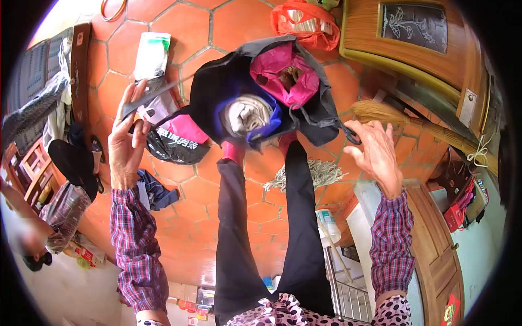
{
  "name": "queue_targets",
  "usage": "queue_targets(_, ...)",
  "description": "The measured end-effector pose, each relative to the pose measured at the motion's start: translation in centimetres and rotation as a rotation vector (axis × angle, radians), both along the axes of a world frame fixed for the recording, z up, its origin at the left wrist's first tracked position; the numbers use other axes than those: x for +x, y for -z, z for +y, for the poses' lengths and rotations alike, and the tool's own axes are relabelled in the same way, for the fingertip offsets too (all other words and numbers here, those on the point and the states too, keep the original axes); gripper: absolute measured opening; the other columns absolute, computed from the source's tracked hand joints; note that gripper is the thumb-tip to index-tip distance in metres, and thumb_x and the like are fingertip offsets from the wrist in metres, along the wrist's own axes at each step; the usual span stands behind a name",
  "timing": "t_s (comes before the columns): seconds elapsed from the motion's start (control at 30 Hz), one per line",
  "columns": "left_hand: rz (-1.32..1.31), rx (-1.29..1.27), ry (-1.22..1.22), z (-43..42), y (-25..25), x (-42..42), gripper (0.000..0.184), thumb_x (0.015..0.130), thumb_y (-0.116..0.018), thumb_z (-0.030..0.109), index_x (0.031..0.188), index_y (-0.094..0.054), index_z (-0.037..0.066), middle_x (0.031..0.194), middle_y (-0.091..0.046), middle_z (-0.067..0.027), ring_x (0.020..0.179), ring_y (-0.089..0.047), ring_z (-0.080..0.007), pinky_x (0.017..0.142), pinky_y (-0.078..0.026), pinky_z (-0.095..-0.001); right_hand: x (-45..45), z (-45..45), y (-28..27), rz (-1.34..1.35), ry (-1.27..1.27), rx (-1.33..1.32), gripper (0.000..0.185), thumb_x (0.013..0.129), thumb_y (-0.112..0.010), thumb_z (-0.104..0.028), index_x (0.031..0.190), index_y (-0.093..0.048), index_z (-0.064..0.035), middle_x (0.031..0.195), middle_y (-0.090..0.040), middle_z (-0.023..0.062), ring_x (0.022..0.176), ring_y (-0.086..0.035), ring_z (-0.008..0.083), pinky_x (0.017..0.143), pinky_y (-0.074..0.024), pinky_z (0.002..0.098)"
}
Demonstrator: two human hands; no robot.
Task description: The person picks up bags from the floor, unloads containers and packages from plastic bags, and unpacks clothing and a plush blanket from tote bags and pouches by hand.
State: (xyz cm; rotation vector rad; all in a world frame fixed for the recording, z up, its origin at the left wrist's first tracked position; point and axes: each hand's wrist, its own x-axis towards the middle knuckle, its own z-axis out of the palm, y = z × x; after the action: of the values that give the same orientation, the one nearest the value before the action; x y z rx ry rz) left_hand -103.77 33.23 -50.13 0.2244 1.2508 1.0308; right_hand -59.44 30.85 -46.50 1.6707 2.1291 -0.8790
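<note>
A large black bag (209, 81) stands open in front of my feet. Inside it are a pink plastic bag (305, 89) with something brown in it and a rolled pale cloth (247, 115) in a blue wrapping. At the left, my left hand (129, 130) has a dark strap of the bag between thumb and fingers. My right hand (375, 149), on the right, has its fingers curled at the other dark strap (352, 133). Both straps are stretched outward from the bag.
A white and green packet (152, 54) and a black printed plastic bag (176, 146) lie left on the tiles. An orange bag (305, 24) is beyond, a broom (380, 112) and wooden cabinet (402, 49) right. Another person (60, 212) sits far left.
</note>
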Motion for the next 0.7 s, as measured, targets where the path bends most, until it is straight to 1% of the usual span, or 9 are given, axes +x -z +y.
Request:
queue_targets(0.1,-0.108,0.082,0.040,-0.7,0.2,0.6,0.056,0.090,-0.044,0.009,0.140,-0.020,0.000,0.142,-0.030,-0.0177,0.046,-0.036,-0.0042,0.058,-0.039,-0.0206,-3.4,0.5,-1.0,-0.047,-0.044,0.003,0.036,0.071,-0.068,-0.024,0.103,-0.058,-0.0098,0.084,-0.059,0.0066,0.095,-0.051,0.0279,0.083,-0.0350,0.0509)
queue_targets(0.17,-0.198,0.031,-0.009,-1.2,0.4,0.7,0.051,0.093,-0.040,0.013,0.139,-0.022,0.000,0.140,-0.033,-0.0191,0.049,-0.039,-0.0057,0.060,-0.040,-0.0214,-6.8,0.9,-0.7,0.142,0.012,0.300,0.031,0.073,-0.066,-0.021,0.100,-0.058,-0.0063,0.088,-0.059,0.0078,0.095,-0.052,0.0278,0.086,-0.0355,0.0520)
queue_targets(0.3,-0.195,-0.034,-0.089,-1.8,1.0,0.6,0.045,0.095,-0.037,0.015,0.136,-0.029,-0.001,0.136,-0.038,-0.0216,0.056,-0.047,-0.0091,0.066,-0.045,-0.0243,-13.1,1.6,6.0,0.815,0.115,0.092,0.028,0.079,-0.061,-0.011,0.105,-0.057,-0.0015,0.094,-0.058,0.0138,0.095,-0.053,0.0333,0.081,-0.0427,0.0384)
queue_targets(0.37,-0.168,-0.070,-0.101,-1.3,1.4,0.0,0.041,0.096,-0.036,0.016,0.132,-0.036,-0.003,0.131,-0.043,-0.0231,0.066,-0.053,-0.0139,0.073,-0.048,-0.0292,-13.6,-1.2,12.1,0.702,0.163,0.009,0.031,0.080,-0.060,-0.010,0.109,-0.054,-0.0013,0.103,-0.054,0.0164,0.097,-0.052,0.0356,0.080,-0.0441,0.0394)
queue_targets(0.43,-0.202,-0.074,-0.153,-1.3,3.1,-1.6,0.039,0.096,-0.035,0.017,0.128,-0.040,-0.003,0.128,-0.045,-0.0234,0.075,-0.056,-0.0166,0.076,-0.049,-0.0315,-13.1,-5.3,12.8,0.387,0.153,-0.125,0.058,0.081,-0.060,-0.015,0.133,-0.034,-0.0123,0.130,-0.029,0.0311,0.111,-0.043,0.0463,0.089,-0.0432,0.0441)
queue_targets(0.57,-0.099,-0.060,-0.214,-0.6,5.2,-3.2,0.036,0.096,-0.033,0.014,0.127,-0.043,-0.003,0.122,-0.052,-0.0195,0.081,-0.053,-0.0165,0.075,-0.047,-0.0316,-11.0,-12.4,10.8,0.185,0.044,-0.481,0.067,0.084,-0.057,-0.017,0.140,-0.023,-0.0285,0.139,-0.011,0.0354,0.121,-0.029,0.0546,0.090,-0.0431,0.0513)
queue_targets(0.6,-0.133,-0.048,-0.218,-0.5,5.5,-3.2,0.036,0.096,-0.033,0.013,0.127,-0.043,-0.003,0.121,-0.052,-0.0190,0.082,-0.052,-0.0165,0.076,-0.046,-0.0316,-9.4,-15.2,12.2,0.264,0.047,-0.350,0.050,0.086,-0.054,-0.019,0.133,-0.037,-0.0171,0.136,-0.020,0.0337,0.114,-0.038,0.0531,0.084,-0.0452,0.0527)
queue_targets(0.63,-0.165,-0.035,-0.222,-0.3,5.6,-3.2,0.036,0.096,-0.033,0.013,0.127,-0.043,-0.002,0.121,-0.052,-0.0186,0.082,-0.052,-0.0165,0.076,-0.046,-0.0316,-8.7,-14.6,11.9,0.253,0.039,-0.351,0.050,0.086,-0.054,-0.019,0.133,-0.037,-0.0171,0.136,-0.020,0.0337,0.114,-0.038,0.0531,0.084,-0.0452,0.0527)
queue_targets(0.7,-0.174,-0.043,-0.243,-0.3,5.6,-2.6,0.037,0.095,-0.035,0.014,0.127,-0.043,-0.003,0.122,-0.052,-0.0189,0.081,-0.051,-0.0164,0.076,-0.045,-0.0309,-7.8,-13.1,11.8,0.151,0.056,-0.570,0.030,0.085,-0.053,-0.019,0.112,-0.052,-0.0038,0.122,-0.041,0.0304,0.098,-0.051,0.0473,0.076,-0.0470,0.0518)
